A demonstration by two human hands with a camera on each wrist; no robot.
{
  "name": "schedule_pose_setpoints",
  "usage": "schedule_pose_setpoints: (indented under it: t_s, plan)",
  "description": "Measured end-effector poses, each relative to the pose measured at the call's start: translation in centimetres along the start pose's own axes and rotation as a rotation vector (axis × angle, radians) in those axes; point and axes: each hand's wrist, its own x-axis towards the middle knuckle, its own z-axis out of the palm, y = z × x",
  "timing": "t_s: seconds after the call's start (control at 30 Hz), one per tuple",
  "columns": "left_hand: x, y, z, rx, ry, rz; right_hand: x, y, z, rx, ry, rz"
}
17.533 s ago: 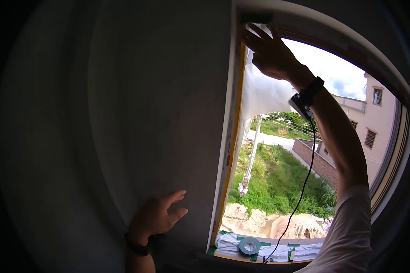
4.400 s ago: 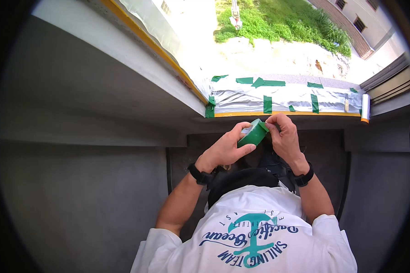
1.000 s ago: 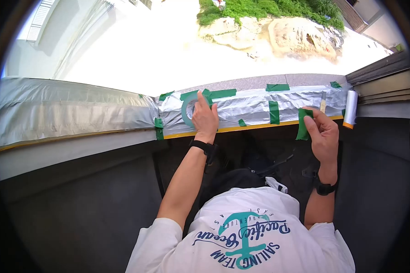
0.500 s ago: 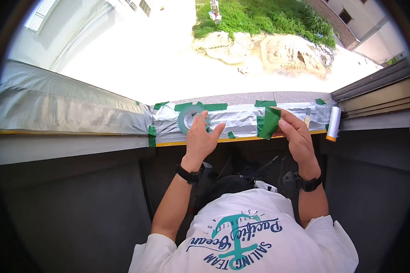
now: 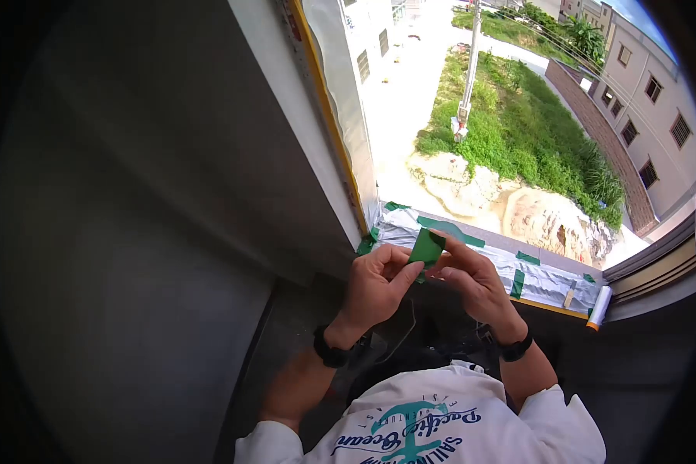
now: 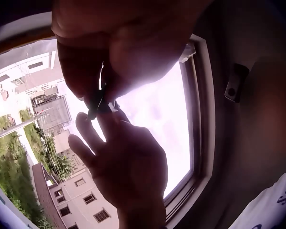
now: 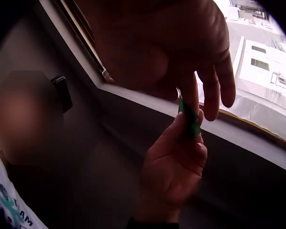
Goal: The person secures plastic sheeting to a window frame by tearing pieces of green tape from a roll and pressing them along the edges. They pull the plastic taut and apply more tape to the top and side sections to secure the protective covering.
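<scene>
Up in front of the sill, a short piece of green tape (image 5: 426, 248) is between my two hands. My left hand (image 5: 373, 288) pinches its lower left corner between thumb and finger; the right wrist view shows the left thumb pressed on the tape (image 7: 190, 125). My right hand (image 5: 478, 288) holds the upper right edge, its other fingers spread loosely. In the left wrist view, the tape (image 6: 96, 104) is a dark scrap where the fingertips of both hands meet. Silvery plastic film (image 5: 549, 283) lies along the window sill, fastened with several green tape strips.
A white roll with an orange end (image 5: 598, 308) stands at the sill's right end, near a putty knife (image 5: 569, 295). Yellow edging (image 5: 329, 116) runs up the left window frame. Beyond the open window are grass (image 5: 510, 124) and buildings. A dark wall (image 5: 131, 232) is at left.
Half a second ago the right hand alone held the tape, and the left hand was at the tape roll on the sill. The left hand has left the roll and taken the tape. The head view has turned.
</scene>
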Motion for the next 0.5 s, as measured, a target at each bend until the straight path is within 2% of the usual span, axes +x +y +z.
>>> schedule_pose_setpoints:
  t_s: [0.07, 0.1, 0.13, 0.2, 0.23, 0.27, 0.37, 0.4, 0.47, 0.5]
  plan:
    - [-1.1, 3.0, -2.9, 0.112, 0.049, 0.072, 1.9, -2.6, 3.1, -0.548, -0.096, -0.101]
    - [-1.6, 4.9, -4.0, 0.122, 0.108, 0.106, 3.0, -2.6, 4.3, -0.640, -0.129, -0.257]
    - [-2.0, 6.8, -5.2, 0.131, 0.163, 0.139, 4.4, -3.6, 5.9, -0.975, -0.075, -0.483]
    - [-2.8, 11.2, -8.1, 0.168, 0.186, 0.178, 6.9, -4.9, 7.9, -1.288, 0.014, -0.755]
    - [-3.1, 13.3, -9.2, 0.179, 0.144, 0.133, 7.6, -5.2, 9.1, -1.176, -0.021, -0.704]
    - [-3.3, 14.9, -10.4, 0.188, 0.108, 0.083, 8.3, -5.7, 10.1, -1.165, -0.036, -0.738]
    - [-3.8, 18.0, -13.0, 0.283, 0.092, 0.116, 10.5, -7.6, 12.0, -1.192, 0.034, -1.046]
    - [-3.9, 19.1, -13.4, 0.311, 0.088, 0.128, 10.7, -8.5, 13.3, -1.104, 0.146, -1.055]
    - [-4.3, 20.9, -14.8, 0.313, 0.091, 0.149, 11.9, -8.7, 13.3, -0.819, 0.355, -0.923]
    - [-4.4, 21.5, -15.3, 0.305, 0.094, 0.160, 11.8, -9.4, 13.0, -0.677, 0.264, -0.814]
